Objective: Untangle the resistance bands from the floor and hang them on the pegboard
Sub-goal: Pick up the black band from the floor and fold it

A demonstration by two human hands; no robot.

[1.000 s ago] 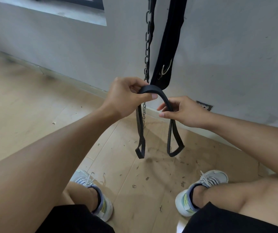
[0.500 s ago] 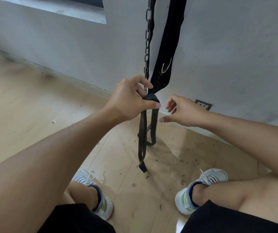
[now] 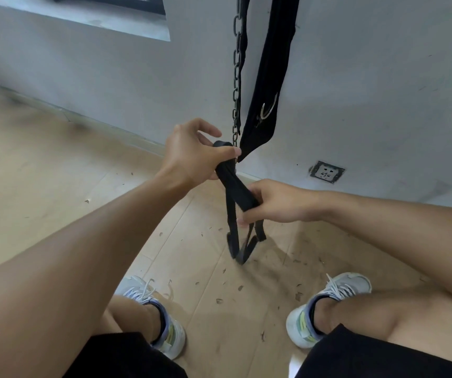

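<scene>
A black resistance band [image 3: 235, 192] hangs folded between both hands above the wooden floor. My left hand [image 3: 192, 154] pinches its top fold, thumb pressed over the band. A little lower and to the right, my right hand [image 3: 271, 203] is closed around the bundled strands. Below that hand the loose loops [image 3: 242, 246] dangle free of the floor. No pegboard is in view.
A metal chain [image 3: 237, 69] and a black strap with a steel ring [image 3: 270, 85] hang against the grey wall just behind the hands. A wall socket [image 3: 326, 172] sits low on the right. My two shoes [image 3: 328, 304] stand on the debris-strewn floor [image 3: 55, 165].
My right hand let go of the band, then dropped lower and closed around the gathered strands. The band went from a wide arch to a narrow bundle. My left hand kept its hold.
</scene>
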